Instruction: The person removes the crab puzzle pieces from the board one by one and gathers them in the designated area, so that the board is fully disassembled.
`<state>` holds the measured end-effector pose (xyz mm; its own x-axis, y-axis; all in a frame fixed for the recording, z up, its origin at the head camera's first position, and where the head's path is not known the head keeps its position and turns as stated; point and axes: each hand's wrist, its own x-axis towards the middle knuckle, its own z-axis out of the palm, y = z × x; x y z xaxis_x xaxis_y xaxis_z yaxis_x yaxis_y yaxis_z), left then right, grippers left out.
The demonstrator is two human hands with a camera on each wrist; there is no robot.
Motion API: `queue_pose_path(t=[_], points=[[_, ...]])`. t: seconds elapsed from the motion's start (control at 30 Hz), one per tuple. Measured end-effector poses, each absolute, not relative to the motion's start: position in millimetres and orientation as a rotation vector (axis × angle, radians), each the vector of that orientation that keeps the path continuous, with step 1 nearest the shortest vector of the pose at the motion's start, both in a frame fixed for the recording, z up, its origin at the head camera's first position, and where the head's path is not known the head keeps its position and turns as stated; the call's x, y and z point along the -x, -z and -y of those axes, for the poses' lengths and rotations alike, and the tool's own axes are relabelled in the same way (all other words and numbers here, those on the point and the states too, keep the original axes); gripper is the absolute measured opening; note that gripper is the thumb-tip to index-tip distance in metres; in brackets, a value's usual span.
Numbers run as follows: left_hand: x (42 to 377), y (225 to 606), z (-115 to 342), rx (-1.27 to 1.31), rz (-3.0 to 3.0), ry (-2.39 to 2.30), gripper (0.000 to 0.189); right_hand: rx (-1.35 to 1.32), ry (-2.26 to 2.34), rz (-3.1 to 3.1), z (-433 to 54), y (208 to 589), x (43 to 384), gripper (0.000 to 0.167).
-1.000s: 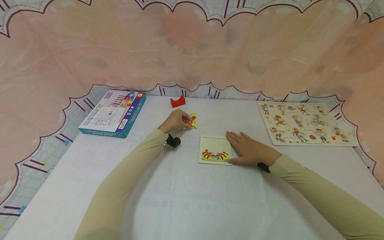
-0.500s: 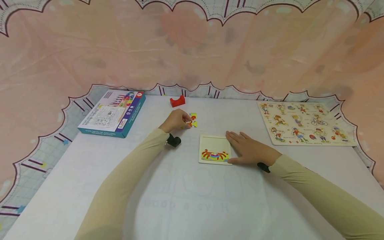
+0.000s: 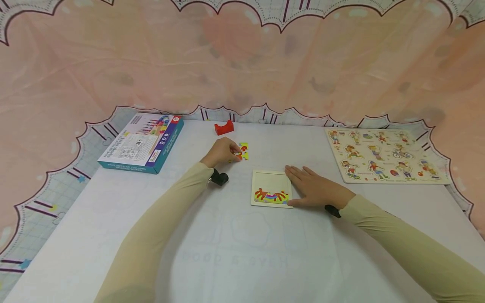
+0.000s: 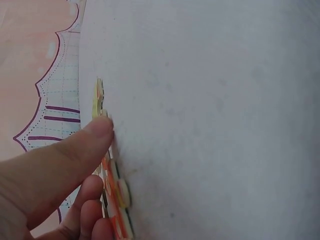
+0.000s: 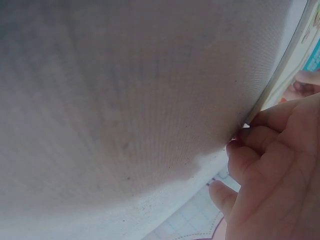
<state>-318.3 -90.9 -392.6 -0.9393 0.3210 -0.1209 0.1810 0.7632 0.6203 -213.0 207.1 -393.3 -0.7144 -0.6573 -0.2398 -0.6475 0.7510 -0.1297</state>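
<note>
My left hand (image 3: pixel 221 152) pinches at small yellow and red jigsaw pieces (image 3: pixel 244 150) lying on the table. The left wrist view shows the thumb on the pieces' edge, with other fingers curled behind them; how many pieces the hand covers cannot be seen. To their right lies a square cream puzzle tray (image 3: pixel 270 179). Fitted along its near side is a strip of jigsaw (image 3: pixel 271 197) with orange legs and a rainbow on yellow. My right hand (image 3: pixel 316 189) rests along the tray's right edge, fingers fairly straight. In the right wrist view its fingertips touch the tray's side.
A flat teal and white box (image 3: pixel 132 145) lies at the back left. Behind my left hand stands a red curved block (image 3: pixel 224 128). A large wooden picture board (image 3: pixel 379 158) occupies the back right. White cloth covers the table (image 3: pixel 242 252), and a patterned curtain hangs behind.
</note>
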Motion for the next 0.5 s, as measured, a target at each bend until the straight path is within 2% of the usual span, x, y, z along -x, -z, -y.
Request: queue_pose_path(t=[0.5], points=[[319.6,390.3,91.3,-0.399,-2.714,-0.931,0.03,1.008,0.039,-2.679,-206.1,393.9,212.6,0.097]])
